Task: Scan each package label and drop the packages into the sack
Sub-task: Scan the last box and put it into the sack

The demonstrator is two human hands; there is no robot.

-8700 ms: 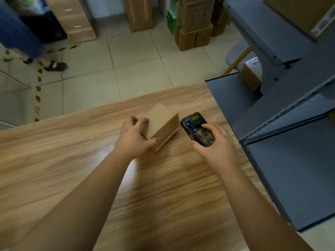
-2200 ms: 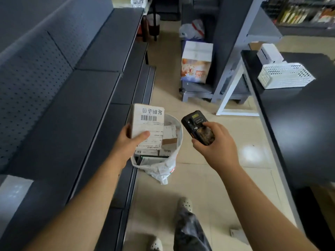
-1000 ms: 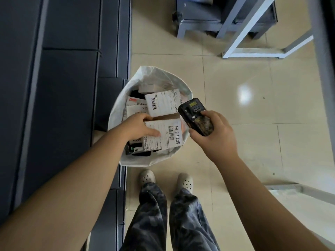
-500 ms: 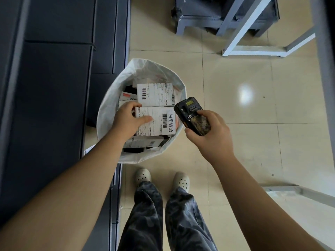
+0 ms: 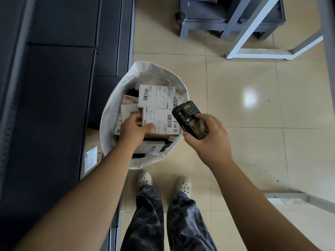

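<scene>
Labelled package [image 5: 159, 121] lay inside white sack [image 5: 110, 113] atop other parcels, near front rim; left hand [image 5: 134, 130] gripped its left edge. Right hand [image 5: 208, 136] clasped handheld scanner [image 5: 190, 118] over sack's right rim.

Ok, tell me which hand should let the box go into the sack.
Left. The left hand already grips the labelled box inside the mouth of the sack, on top of other packages. The right hand is occupied with the scanner.
</scene>
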